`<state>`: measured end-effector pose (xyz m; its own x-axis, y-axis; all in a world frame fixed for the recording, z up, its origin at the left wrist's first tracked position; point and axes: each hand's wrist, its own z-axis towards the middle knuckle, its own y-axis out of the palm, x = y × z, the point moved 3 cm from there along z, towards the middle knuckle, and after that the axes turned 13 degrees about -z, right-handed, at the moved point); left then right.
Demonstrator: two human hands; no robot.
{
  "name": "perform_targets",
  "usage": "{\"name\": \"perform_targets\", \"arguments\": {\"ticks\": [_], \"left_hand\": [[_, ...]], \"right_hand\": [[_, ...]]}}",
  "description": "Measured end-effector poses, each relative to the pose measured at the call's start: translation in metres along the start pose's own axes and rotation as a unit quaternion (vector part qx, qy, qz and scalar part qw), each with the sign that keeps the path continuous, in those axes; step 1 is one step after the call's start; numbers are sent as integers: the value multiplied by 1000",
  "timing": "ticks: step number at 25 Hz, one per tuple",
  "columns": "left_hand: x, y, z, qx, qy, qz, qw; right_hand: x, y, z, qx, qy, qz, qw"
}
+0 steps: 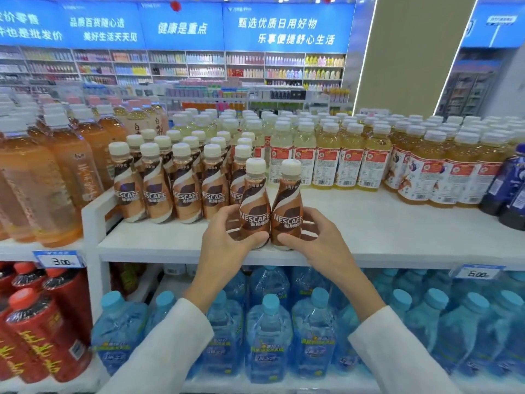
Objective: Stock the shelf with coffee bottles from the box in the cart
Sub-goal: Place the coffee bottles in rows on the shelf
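Note:
Two brown Nescafe coffee bottles with white caps stand upright side by side at the front edge of the white top shelf point(383, 231). My left hand point(227, 237) grips the left bottle point(254, 203) around its lower half. My right hand point(309, 237) grips the right bottle point(287, 206) the same way. Several matching coffee bottles point(184, 191) stand in rows behind and to the left. The box and the cart are out of view.
Pale yellow drink bottles point(335, 163) fill the back right of the shelf. Large orange tea bottles point(51, 177) stand left, past a white divider point(93, 220). Dark blue bottles point(511, 189) are at far right. Blue water bottles point(270, 331) and red bottles point(42, 331) fill the shelf below.

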<state>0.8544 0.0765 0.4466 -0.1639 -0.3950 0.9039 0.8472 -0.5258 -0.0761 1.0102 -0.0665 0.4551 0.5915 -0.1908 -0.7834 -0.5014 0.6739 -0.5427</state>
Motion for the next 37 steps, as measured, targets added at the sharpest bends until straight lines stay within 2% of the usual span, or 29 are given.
{"name": "perform_targets", "arguments": {"ticks": [3,8,11,14,19,24,26,30,37], "left_hand": [[3,0,0,5,0,4,1000],[7,4,-11,20,5,0,1000],[9,-4,-19,49,10,-8,999],[5,-38,-21,84,-11,-36,996],[-5,-127,-16,173,-20,-24,984],[-9,-180,-5,240,9,121,963],[-10,-184,-2,253,3,175,951],[-10,-183,4,275,-4,140,951],[-15,-180,1,292,49,124,947]], "right_hand": [[-2,0,-4,-5,-6,15,1000],[-1,1,-19,67,6,66,996],[-10,13,-20,65,3,75,995],[-32,47,-17,52,-10,81,995],[-84,129,-4,20,-45,108,993],[-126,191,12,11,-67,102,993],[-132,205,16,18,-62,95,993],[-135,215,20,34,-61,76,995],[-139,217,22,37,-60,65,995]]}}
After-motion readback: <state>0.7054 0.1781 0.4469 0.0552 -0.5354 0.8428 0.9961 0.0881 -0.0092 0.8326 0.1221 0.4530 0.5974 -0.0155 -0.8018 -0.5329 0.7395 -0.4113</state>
